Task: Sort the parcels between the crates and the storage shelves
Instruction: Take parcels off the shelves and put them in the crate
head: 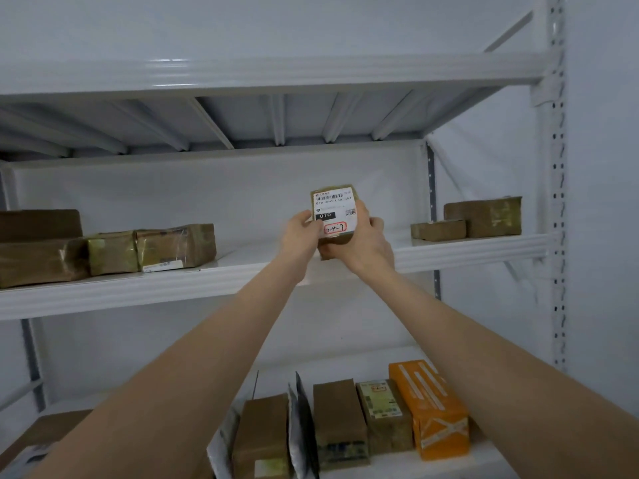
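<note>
Centrally, small taped parcel (332,216) with white barcode label (332,202) facing the camera, held upright just above the front edge of the middle shelf (242,274). Gripped on its left side by left hand (301,233), on its right side and beneath by right hand (366,247); both hands clamped on it, close together. Left on same shelf, brown taped parcels (176,245); far right, brown boxes (482,216). Below, on lower shelf (397,465), upright brown packages (339,420) beside orange box (435,409).
</note>
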### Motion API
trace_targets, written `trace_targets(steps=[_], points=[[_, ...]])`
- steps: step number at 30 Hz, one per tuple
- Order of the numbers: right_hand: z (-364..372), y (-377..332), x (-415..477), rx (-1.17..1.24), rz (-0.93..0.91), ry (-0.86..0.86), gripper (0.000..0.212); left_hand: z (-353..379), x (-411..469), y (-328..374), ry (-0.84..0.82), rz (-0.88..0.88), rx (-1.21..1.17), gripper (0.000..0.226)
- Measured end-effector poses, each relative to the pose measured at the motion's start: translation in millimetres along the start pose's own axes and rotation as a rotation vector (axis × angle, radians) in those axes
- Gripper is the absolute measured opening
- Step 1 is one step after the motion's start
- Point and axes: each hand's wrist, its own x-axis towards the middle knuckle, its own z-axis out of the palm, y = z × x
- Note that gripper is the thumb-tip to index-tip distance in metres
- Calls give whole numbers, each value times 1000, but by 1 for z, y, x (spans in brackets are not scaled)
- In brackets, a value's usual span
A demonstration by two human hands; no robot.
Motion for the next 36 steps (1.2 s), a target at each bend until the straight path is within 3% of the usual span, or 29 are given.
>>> trace_targets(steps=[2,6,10,15,19,22,27,32,36], points=[[-5,5,9,-99,23,3,100,10,5,0,-62,-30,9,38],[-10,21,26,-258,35,-53,66,17,14,-8,-191,-117,51,46],[-10,27,40,-388,-37,-68,40,12,17,-20,-170,-68,120,47],[-1,25,51,-635,-100,35,42,-7,19,-28,-93,27,262,45],[13,12,57,-792,-9,-35,43,-40,18,-27,-62,122,425,45],[41,-20,53,-630,-144,-25,51,-79,23,-25,53,228,573,43],[115,-94,24,-329,-397,-156,58,-158,37,-23,309,292,756,47],[178,-146,9,-244,-425,-315,70,-235,49,-27,487,102,638,49],[209,-167,6,-224,-353,-464,74,-280,65,-30,392,-39,510,45]])
